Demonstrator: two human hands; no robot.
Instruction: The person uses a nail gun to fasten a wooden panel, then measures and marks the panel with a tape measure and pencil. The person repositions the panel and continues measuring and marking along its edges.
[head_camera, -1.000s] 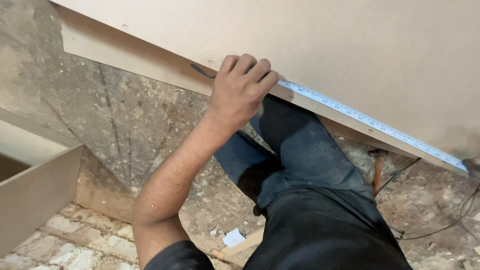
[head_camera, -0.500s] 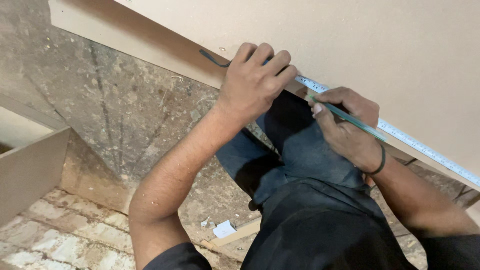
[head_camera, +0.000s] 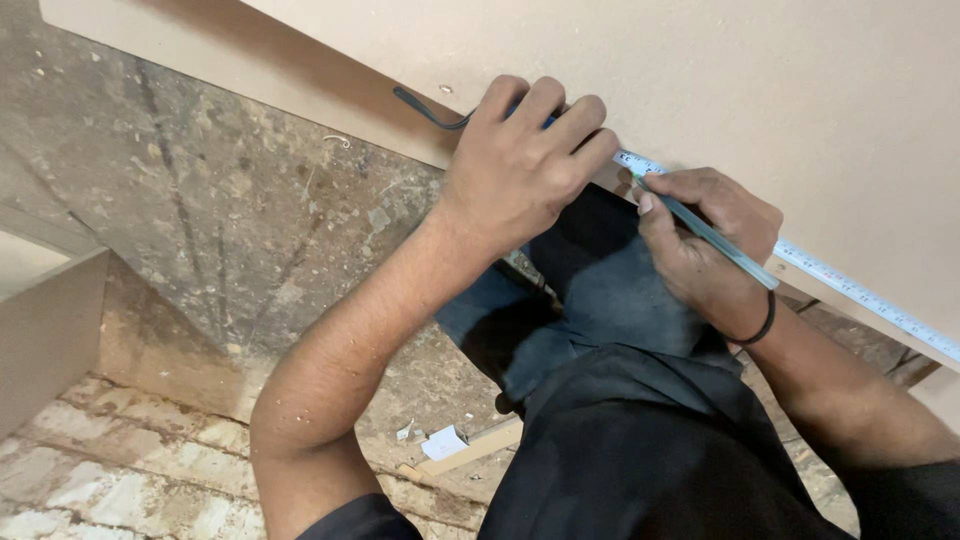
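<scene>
**Pencil meets tape at the board's edge**

While the left hand (head_camera: 520, 165) stays curled over the housing of a tape measure (head_camera: 860, 295), pinning it against the near edge of a large tan board (head_camera: 760, 90), the right hand (head_camera: 705, 245) has come into the picture and now rests just beside it. A second ago only the left hand showed, with the tape's blade stretched bare along the edge; half a second ago the right hand had arrived, and it has since settled closer. Its fingers are closed around a slim green pencil (head_camera: 715, 240), whose tip sits on the tape blade close by the left hand's knuckles. A dark band circles the right wrist.

The tape's dark wrist strap (head_camera: 425, 108) loops out to the left of the fist, lying on the board. The blade runs rightward along the edge and out of view. Below, the person's blue trousers (head_camera: 600, 300) and dark shirt fill the middle, over a stained concrete floor (head_camera: 230, 220) littered with a scrap of white paper (head_camera: 443, 442).

Judged from this, measuring has given way to marking: the pencil is placed at a reading on the blade, though no line on the board can yet be made out.
</scene>
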